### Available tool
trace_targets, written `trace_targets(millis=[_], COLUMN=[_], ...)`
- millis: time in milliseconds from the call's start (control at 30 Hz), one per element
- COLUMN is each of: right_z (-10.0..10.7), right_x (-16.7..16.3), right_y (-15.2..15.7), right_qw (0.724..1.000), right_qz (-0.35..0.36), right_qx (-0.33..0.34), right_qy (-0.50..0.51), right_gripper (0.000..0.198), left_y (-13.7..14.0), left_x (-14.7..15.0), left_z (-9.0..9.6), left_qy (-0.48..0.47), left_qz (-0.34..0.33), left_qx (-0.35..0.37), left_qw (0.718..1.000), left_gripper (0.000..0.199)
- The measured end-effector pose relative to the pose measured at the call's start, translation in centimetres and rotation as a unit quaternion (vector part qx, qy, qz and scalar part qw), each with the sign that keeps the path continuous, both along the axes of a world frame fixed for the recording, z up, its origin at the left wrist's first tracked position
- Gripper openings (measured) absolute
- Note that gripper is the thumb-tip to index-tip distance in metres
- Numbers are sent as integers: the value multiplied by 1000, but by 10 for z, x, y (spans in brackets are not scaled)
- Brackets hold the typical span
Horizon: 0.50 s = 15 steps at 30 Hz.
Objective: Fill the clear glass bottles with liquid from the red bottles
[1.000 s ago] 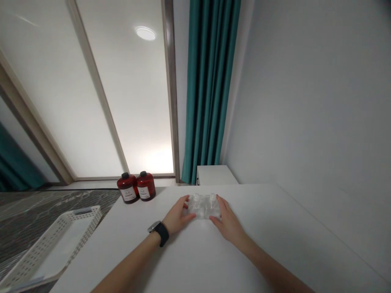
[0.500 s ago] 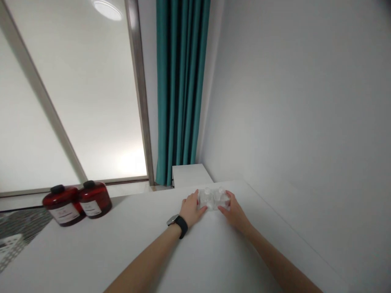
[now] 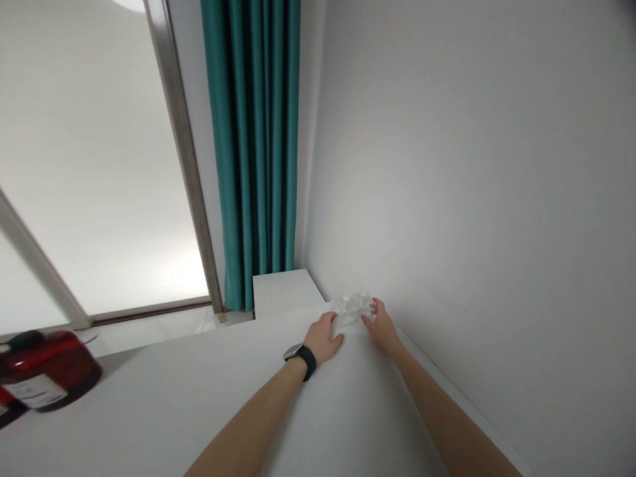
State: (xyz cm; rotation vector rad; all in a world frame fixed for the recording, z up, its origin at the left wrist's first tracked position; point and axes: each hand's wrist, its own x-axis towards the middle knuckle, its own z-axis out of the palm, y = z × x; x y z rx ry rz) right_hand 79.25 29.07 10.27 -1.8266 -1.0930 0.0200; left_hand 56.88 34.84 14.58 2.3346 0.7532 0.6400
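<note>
A small clear plastic tray with raised bumps (image 3: 354, 309) rests near the far edge of the white table, close to the wall. My left hand (image 3: 322, 339), with a dark watch on the wrist, lies on the tabletop at the tray's near left corner, thumb and fingers spread. At the tray's right end is my right hand (image 3: 383, 328), its thumb and fingers apart and curved towards that end. Whether the right fingertips still touch the plastic, I cannot tell.
Dark red bottles with white labels (image 3: 37, 391) stand at the table's left, partly cut off by the frame. Beyond the far edge is a white cabinet (image 3: 285, 291) beneath a green curtain (image 3: 258, 146). A pale wall (image 3: 447, 165) borders the right side.
The tray has moved farther away towards the wall end of the table. Both hands, gripping its ends before, have loosened. The view has swung right, shifting the bottles left.
</note>
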Motion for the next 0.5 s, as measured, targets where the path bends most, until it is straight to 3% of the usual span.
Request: trace_targets(millis=[233, 500], right_z=[-7, -8], right_x=[21, 24], right_y=[13, 10], right_qw=[1000, 999], right_qz=[-15, 20], right_qx=[12, 16], right_qy=[-2, -24], right_gripper=[69, 66], left_y=[21, 22], left_x=[19, 22], left_z=[5, -1], left_qy=[63, 89], left_qz=[-27, -34], left_qx=[12, 39], left_qw=[998, 995], left_gripper=[53, 59])
